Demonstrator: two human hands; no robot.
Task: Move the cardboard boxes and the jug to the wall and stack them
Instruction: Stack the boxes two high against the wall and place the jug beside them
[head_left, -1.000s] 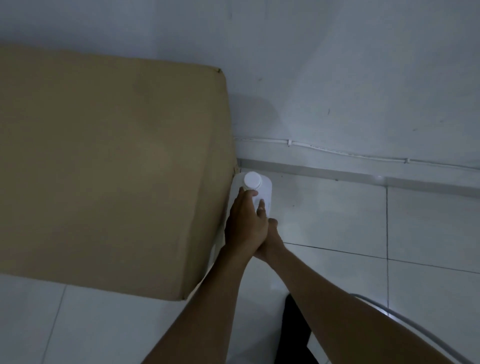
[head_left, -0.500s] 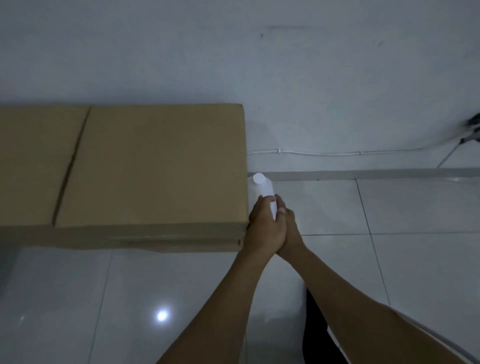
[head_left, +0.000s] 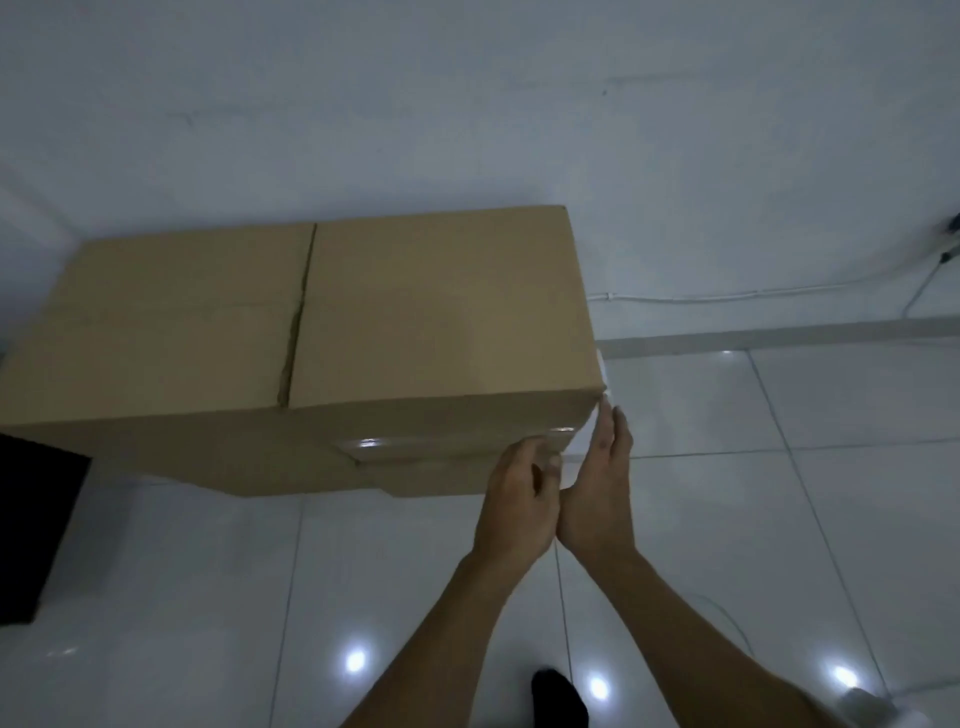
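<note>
A large brown cardboard box (head_left: 363, 332) stands on the tiled floor against the white wall (head_left: 467, 104). The white jug (head_left: 583, 441) sits on the floor tight against the box's right side; only a narrow white strip of it shows past the box's corner. My left hand (head_left: 519, 499) hovers by the box's lower right corner with loosely curled fingers and nothing in it. My right hand (head_left: 597, 493) is flat, its straight fingers lying along the jug's side. The two wrists touch.
A black object (head_left: 31, 530) stands on the floor at the far left. A thin white cable (head_left: 727, 299) runs along the wall above the skirting towards a plug (head_left: 950, 244) at the right. My dark foot (head_left: 558, 696) is at the bottom.
Both hands have come off the jug's top and drawn back towards me. The view has pulled back and up, so the box now hides most of the jug.
</note>
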